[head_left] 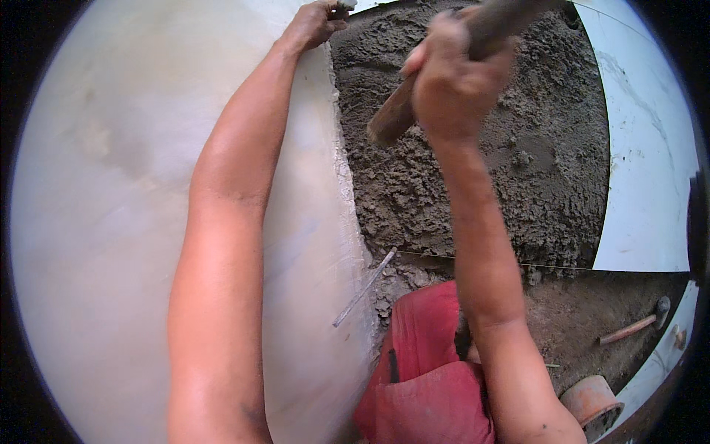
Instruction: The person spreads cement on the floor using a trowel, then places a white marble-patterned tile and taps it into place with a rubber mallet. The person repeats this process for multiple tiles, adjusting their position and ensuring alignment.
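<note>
Wooden handle (414,100) is being gripped by the closed fingers of the right hand (455,81) above the wet grey mortar bed (532,163). A pale slab's (111,222) far corner is being held by the curled left hand (314,26). Judging by this, the slab is being bedded; careful tapping is being called for next. A terracotta pot (592,403) is lying nearby, contents being unclear.

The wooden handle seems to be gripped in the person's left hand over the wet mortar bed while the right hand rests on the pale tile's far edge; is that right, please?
Not quite: the hands are swapped. The head view shows the right hand gripping the wooden handle over the wet mortar bed, while the left hand rests on the pale tile's far edge.
</note>
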Available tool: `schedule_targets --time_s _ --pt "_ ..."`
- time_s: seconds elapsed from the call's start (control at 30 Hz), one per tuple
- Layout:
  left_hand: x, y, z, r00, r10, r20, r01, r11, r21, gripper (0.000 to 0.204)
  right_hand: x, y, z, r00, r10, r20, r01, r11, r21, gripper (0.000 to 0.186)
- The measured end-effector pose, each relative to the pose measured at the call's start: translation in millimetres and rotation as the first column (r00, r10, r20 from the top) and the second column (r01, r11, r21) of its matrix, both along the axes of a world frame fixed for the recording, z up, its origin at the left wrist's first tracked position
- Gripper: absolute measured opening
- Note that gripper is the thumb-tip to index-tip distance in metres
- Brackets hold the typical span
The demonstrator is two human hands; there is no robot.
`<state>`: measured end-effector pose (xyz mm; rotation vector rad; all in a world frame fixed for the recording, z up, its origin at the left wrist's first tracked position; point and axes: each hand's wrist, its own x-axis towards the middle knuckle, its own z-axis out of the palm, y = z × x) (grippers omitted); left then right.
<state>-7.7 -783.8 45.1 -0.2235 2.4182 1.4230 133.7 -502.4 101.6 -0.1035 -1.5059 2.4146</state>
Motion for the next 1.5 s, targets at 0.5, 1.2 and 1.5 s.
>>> schedule_targets --time_s 0.5,1.2,1.5 --pt "2.2 24.4 6.2 0.947 -0.28 -0.157 0.134 0.789 -0.599 0.029 -33.4 68.7 39.9 0.842 0.249 -0.479 -0.28 0.96 0.009 0.025" --pt "-8.7 5.8 -22.3 0.972 -0.204 -0.119 0.001 0.508 -0.861 0.029 1.8 -24.0 -32.8 0.8 0.345 0.491 -0.576 0.673 0.464 0.048" --pt "-5.4 20.8 -7.6 0.976 -0.194 -0.1 0.014 0.513 -0.858 0.034 -11.7 40.3 45.3 0.963 0.268 0.009 -0.249 0.881 0.403 0.041"
